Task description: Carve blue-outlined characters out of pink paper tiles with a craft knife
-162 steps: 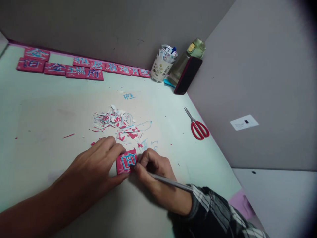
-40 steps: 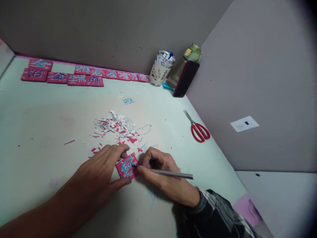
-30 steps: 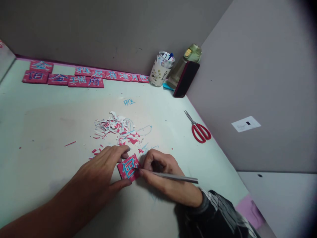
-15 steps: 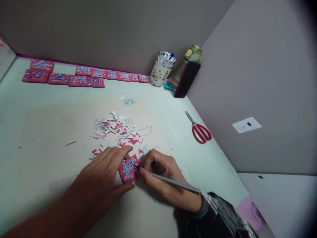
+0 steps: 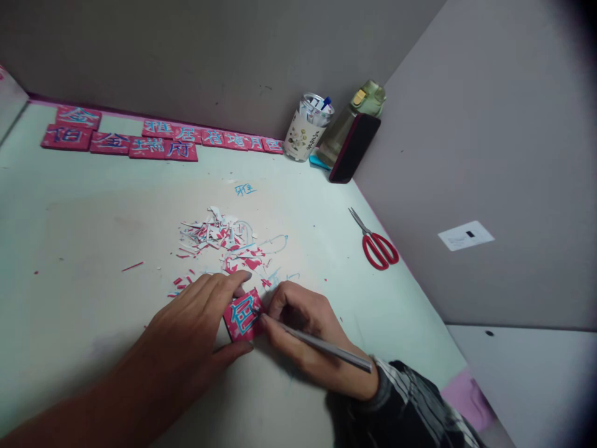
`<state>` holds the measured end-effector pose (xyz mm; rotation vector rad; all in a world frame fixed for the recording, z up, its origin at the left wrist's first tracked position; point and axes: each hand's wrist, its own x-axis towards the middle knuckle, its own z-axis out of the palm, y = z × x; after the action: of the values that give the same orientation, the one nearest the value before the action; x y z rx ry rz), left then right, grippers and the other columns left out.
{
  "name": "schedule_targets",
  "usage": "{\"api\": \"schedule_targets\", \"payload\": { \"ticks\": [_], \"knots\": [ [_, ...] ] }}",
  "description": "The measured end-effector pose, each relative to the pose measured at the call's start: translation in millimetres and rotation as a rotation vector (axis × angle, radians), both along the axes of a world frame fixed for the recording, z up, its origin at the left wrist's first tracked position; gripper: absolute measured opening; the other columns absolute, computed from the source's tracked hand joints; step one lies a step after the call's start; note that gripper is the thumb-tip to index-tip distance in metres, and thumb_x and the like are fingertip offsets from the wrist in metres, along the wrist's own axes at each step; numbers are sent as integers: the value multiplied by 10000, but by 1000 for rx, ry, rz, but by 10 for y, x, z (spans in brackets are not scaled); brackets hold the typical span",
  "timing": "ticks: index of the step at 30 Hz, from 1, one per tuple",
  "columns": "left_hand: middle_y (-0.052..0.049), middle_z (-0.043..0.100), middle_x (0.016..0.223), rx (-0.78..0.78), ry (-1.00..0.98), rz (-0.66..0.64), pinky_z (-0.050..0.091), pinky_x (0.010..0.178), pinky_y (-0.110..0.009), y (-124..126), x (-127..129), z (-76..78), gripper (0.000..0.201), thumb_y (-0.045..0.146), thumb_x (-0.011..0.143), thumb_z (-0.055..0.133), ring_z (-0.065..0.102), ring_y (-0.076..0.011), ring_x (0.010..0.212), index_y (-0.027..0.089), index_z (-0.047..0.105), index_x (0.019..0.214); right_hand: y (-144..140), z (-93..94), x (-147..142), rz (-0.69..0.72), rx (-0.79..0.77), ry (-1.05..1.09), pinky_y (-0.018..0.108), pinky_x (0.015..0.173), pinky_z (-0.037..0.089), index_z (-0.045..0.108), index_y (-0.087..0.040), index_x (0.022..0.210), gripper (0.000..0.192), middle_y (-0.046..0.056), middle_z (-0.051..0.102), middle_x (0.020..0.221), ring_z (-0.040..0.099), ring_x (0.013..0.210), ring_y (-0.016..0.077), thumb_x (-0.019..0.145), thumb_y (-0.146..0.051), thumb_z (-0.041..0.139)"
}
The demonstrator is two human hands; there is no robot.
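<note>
A small square red tile (image 5: 232,331) with a white and blue character lies on the table in front of me. My left hand (image 5: 198,317) grips its left side, fingers at the upper edge and thumb at the lower one. On the right, my right hand (image 5: 312,330) is closed around a slim silver craft knife (image 5: 338,352), held like a pen. The dark tip meets the right part of the character; the blade's exact shape is too small to make out.
White and red scraps (image 5: 212,233) are heaped beyond my hands. Red-handled scissors (image 5: 373,242) lie at the right. Finished-looking red tiles (image 5: 181,151) line the back, beside a can of pens (image 5: 301,137), a green bottle (image 5: 333,134) and a leaning phone (image 5: 357,149).
The craft knife's rear end has dipped slightly, while its tip stays on the character. My left hand keeps its hold on the tile. The view has shifted a little.
</note>
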<state>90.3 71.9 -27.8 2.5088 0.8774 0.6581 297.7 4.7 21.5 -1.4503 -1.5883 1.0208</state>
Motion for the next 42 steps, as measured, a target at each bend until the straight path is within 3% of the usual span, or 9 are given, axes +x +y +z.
{"api": "schedule_targets", "payload": {
  "ticks": [12,21,32,35,38,42],
  "knots": [
    [-141,763,1214,19,-24,-10,654,864,-468,-8,7,-14,566,332,900,668,765,-349,1060,188,503,1423,32,81,-29,93,79,-170,291,638,371,475,-239,821,190,-30,531,763,434,660,127,962,-211,600],
    [-152,738,1230,34,-12,-8,646,883,-481,-29,-4,-34,632,275,892,666,751,-344,1077,199,408,1464,64,130,-19,132,37,-219,283,640,367,450,-238,812,210,-33,525,764,443,670,127,950,-189,601],
    [-122,730,1208,-20,-66,26,626,905,-466,-55,17,-49,585,286,902,652,745,-324,1067,214,461,1450,99,80,32,92,-137,-7,257,573,342,470,-234,764,246,-63,491,703,404,622,105,929,-210,651],
    [-114,744,1197,-44,-64,23,635,886,-449,-41,11,-47,597,302,891,673,751,-323,1065,210,483,1449,78,-18,74,171,43,-72,278,634,387,467,-241,785,240,-36,526,751,456,688,130,945,-196,639],
    [-101,759,1193,-67,-76,12,642,873,-434,-22,-5,-54,590,352,904,679,760,-316,1055,228,505,1454,57,-118,121,332,301,-277,311,697,405,451,-249,805,229,-12,543,772,461,732,158,984,-148,553],
    [-93,769,1198,-112,-64,11,649,880,-425,-2,-31,-65,600,380,887,698,771,-313,1046,241,524,1444,56,-173,184,482,422,-445,331,747,419,485,-246,848,221,8,587,818,465,767,177,1021,-110,510]
  ]
}}
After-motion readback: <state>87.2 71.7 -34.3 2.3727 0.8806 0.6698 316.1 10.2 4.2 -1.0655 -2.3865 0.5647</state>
